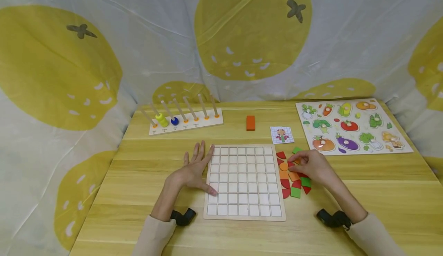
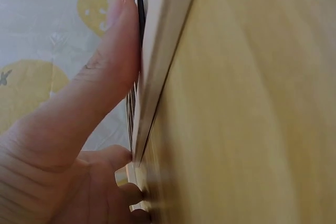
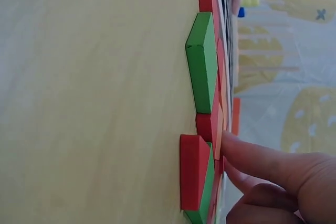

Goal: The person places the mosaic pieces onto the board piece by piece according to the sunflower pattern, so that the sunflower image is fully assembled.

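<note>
Two hands work around a white grid board (image 1: 245, 181) lying flat on a wooden table (image 1: 145, 148). The left hand (image 1: 195, 171) rests flat against the board's left edge, fingers straight, thumb (image 2: 100, 77) pressed on its rim. Just right of the board lies a cluster of flat red, orange and green pieces (image 1: 293, 175), directly under the right hand (image 1: 309, 165), the nearer hand. Its curled fingertips (image 3: 247, 156) touch the pieces; whether they pinch one cannot be told. Beyond the board sits a small pattern card (image 1: 282, 134).
</note>
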The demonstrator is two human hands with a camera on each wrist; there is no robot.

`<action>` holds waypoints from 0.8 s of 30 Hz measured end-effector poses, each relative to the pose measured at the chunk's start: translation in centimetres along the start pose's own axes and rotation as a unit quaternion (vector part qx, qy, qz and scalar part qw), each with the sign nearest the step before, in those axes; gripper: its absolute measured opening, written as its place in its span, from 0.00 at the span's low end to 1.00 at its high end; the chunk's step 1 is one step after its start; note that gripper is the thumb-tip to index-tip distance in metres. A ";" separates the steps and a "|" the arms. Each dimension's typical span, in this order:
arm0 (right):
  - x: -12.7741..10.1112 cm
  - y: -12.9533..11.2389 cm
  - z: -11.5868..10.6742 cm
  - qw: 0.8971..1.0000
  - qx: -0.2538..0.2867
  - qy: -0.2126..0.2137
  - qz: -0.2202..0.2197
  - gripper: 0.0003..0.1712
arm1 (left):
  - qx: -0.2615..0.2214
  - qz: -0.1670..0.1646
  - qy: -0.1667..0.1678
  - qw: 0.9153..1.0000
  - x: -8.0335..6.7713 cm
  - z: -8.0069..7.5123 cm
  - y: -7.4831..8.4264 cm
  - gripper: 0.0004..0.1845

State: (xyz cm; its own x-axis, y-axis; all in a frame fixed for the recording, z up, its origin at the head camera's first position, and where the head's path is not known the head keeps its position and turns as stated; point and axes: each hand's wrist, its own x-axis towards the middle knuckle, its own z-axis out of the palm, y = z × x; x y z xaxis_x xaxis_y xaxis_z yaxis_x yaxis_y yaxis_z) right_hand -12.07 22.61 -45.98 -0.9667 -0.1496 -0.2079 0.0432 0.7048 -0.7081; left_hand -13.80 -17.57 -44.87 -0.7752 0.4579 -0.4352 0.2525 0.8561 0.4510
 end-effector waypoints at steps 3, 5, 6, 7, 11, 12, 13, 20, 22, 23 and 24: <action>0.0 -0.2 0.1 1.000 -0.010 0.005 -0.007 0.14 | 0.000 0.000 0.000 1.000 0.0 0.0 0.0 0.82; 0.1 -0.5 0.3 1.000 -0.001 0.004 -0.009 0.15 | 0.001 -0.001 0.000 1.000 0.0 0.1 -0.1 0.82; 0.2 -0.7 0.4 1.000 0.009 0.000 -0.010 0.16 | 0.001 -0.002 0.000 1.000 0.0 0.1 -0.1 0.82; 0.3 -0.9 0.5 1.000 0.022 -0.004 -0.010 0.16 | 0.001 -0.002 0.001 1.000 0.0 0.1 0.0 0.82; 0.8 -2.5 1.5 0.997 0.072 -0.028 -0.005 0.15 | 0.003 -0.006 0.002 1.000 0.0 0.0 0.1 0.82; 1.0 -3.0 1.7 0.996 0.079 -0.033 -0.008 0.14 | 0.003 -0.007 0.002 1.000 0.0 0.0 0.1 0.82; 1.2 -3.5 2.1 0.996 0.083 -0.036 -0.009 0.13 | 0.003 -0.007 0.003 1.000 0.0 0.0 0.1 0.81; 2.9 -6.5 4.1 0.995 0.079 -0.052 -0.011 0.09 | 0.008 -0.008 0.004 1.000 -0.1 0.1 0.0 0.81; 3.4 -7.0 4.5 0.996 0.072 -0.054 -0.009 0.09 | 0.009 -0.007 0.004 1.000 -0.1 0.1 0.1 0.81; 3.6 -7.2 4.7 0.996 0.073 -0.055 -0.004 0.10 | 0.009 -0.007 0.003 1.000 0.0 0.1 0.1 0.81; 3.9 -7.4 4.8 0.996 0.074 -0.056 0.000 0.10 | 0.008 -0.006 0.003 1.000 0.0 0.1 0.1 0.81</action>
State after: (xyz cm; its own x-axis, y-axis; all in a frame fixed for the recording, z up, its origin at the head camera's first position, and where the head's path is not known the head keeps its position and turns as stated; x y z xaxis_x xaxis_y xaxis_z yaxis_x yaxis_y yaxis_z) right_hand -14.90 13.48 -44.82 -0.9331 -0.2310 -0.2757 0.0880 0.5964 -0.7978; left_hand -13.72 -17.48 -44.86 -0.7815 0.4465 -0.4357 0.2532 0.8653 0.4326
